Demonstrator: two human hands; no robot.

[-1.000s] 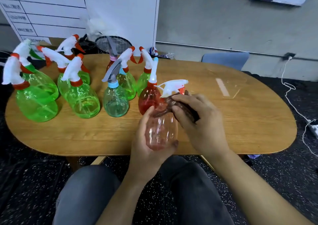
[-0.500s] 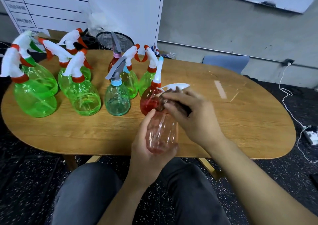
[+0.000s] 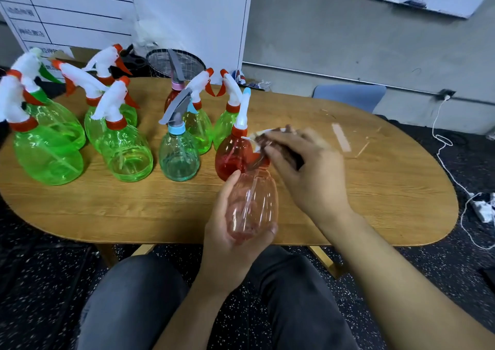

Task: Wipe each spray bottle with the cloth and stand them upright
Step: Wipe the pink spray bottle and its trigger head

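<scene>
Left hand holds pink bottle tilted; right hand, clutching dark cloth, has slid onto trigger head; body likely done

One camera only, worn on my head, is looking forward and steeply down across the oval wooden table. It is sitting close above my lap, taking in my dark-trousered knees at bottom and the grey wall at top.
</scene>
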